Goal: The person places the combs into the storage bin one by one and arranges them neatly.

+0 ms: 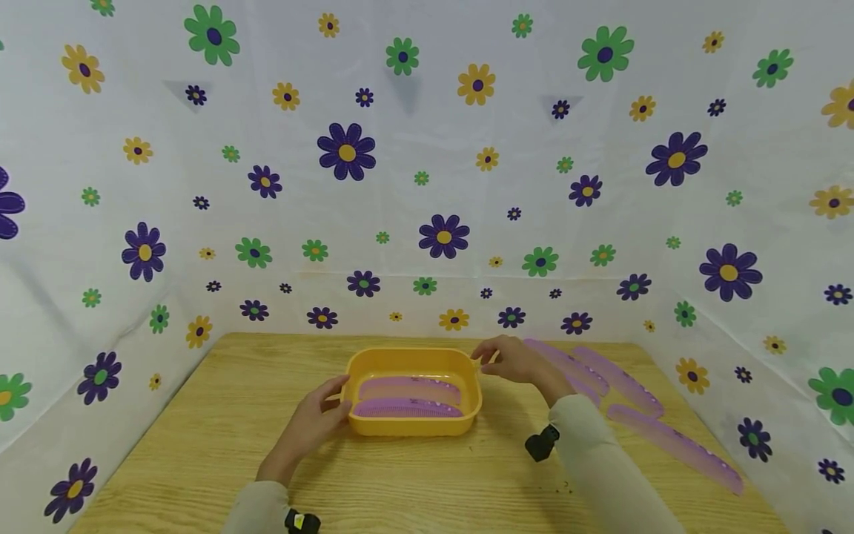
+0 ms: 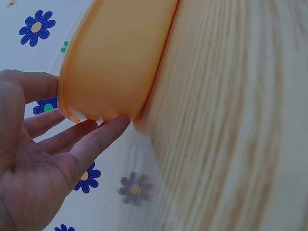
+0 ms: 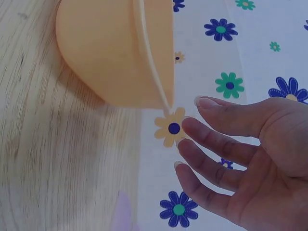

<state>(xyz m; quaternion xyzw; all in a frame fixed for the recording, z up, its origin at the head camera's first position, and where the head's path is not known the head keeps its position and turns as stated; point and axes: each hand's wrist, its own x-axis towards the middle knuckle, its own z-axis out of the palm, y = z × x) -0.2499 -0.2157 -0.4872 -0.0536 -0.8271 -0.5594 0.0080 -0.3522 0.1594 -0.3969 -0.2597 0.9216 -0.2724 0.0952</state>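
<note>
A yellow plastic basin [image 1: 414, 426] sits on the table in the head view, with two purple combs lying inside it, the nearer comb [image 1: 407, 407] just in front of the farther comb [image 1: 410, 387]. My left hand [image 1: 319, 417] touches the basin's left end. In the left wrist view its spread fingertips rest against the basin's end wall [image 2: 115, 62] and rim. My right hand [image 1: 514, 362] is by the far right corner of the basin. The right wrist view shows its fingers loosely bent, holding nothing, with a gap between them and the basin [image 3: 106, 53].
Several more purple combs lie at the table's right, among them a front comb [image 1: 680, 449] and a back comb [image 1: 623, 380]; my right forearm is close beside them. The wooden table [image 1: 414, 489] is bordered by a white flowered sheet [image 1: 400, 208] at the back and sides.
</note>
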